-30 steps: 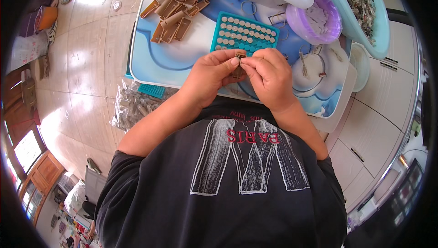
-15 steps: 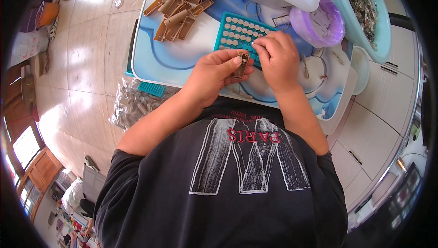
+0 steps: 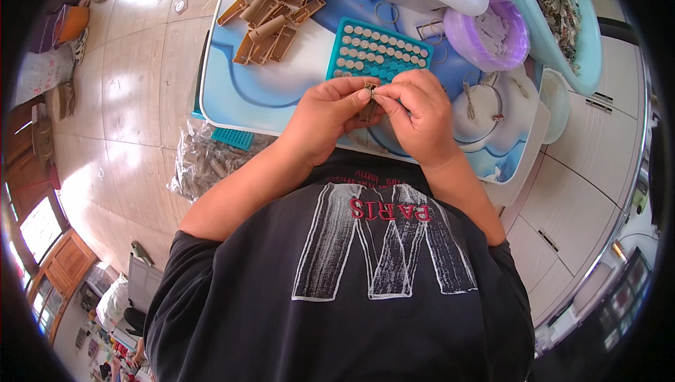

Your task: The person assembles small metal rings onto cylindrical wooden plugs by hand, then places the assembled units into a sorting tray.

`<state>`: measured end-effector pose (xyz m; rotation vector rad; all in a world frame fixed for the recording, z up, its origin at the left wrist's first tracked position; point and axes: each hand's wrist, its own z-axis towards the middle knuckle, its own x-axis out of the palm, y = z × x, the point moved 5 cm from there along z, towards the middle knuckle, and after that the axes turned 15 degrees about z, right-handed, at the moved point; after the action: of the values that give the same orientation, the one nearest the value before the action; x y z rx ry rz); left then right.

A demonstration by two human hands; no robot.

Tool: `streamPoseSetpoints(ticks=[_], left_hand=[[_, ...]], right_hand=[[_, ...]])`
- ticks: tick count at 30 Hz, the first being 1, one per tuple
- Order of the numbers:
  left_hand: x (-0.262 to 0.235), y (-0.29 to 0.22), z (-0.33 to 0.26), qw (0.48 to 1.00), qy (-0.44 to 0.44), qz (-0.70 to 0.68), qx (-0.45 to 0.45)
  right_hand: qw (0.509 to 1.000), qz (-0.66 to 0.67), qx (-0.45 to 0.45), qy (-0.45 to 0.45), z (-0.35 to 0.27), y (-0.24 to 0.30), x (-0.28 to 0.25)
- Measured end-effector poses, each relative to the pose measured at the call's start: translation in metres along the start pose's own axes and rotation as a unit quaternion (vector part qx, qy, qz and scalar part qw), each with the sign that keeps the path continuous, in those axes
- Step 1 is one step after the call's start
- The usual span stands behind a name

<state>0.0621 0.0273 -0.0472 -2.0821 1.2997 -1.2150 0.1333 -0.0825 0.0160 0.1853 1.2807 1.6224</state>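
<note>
Teal tray [image 3: 349, 35], seemingly full of round pieces [image 3: 383, 48]

The floor [image 3: 133, 101] consists of large glossy beige tiles; bright window light reflects off it near the upper left. White cabinet doors [image 3: 598, 143] with small metal handles line the right side. A wooden-framed window [image 3: 39, 231] and a wooden cabinet [image 3: 67, 269] occupy the lower left. An orange container [image 3: 74, 23] stands on the floor at upper left.

Teal grid tray [image 3: 380, 52] with pale round inserts. Left of it: brown parts [image 3: 271, 13]. Right of it: translucent purple bowl [image 3: 492, 34]. Beneath it: blue-and-white table [image 3: 281, 87].
</note>
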Motion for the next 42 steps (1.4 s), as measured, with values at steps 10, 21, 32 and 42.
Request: streamPoseSetpoints(ticks=[10,21,32,42], left_hand=[[0.003,-0.005,-0.003,1.000,-0.025,0.001,-0.018],[0.002,-0.006,-0.002,1.000,-0.013,0.003,-0.012],[0.002,-0.004,-0.002,1.000,-0.008,0.004,0.007],[0.005,-0.004,-0.005,0.999,-0.032,0.004,0.022]], right_hand=[[0.973,-0.204,0.052,-0.088,-0.003,-0.042,-0.033],[0.996,-0.044,0.035,-0.066,-0.002,-0.013,-0.013],[0.999,0.001,0.037,-0.007,-0.001,-0.007,0.005],[0.998,-0.007,0.067,0.009,-0.002,-0.005,0.011]])
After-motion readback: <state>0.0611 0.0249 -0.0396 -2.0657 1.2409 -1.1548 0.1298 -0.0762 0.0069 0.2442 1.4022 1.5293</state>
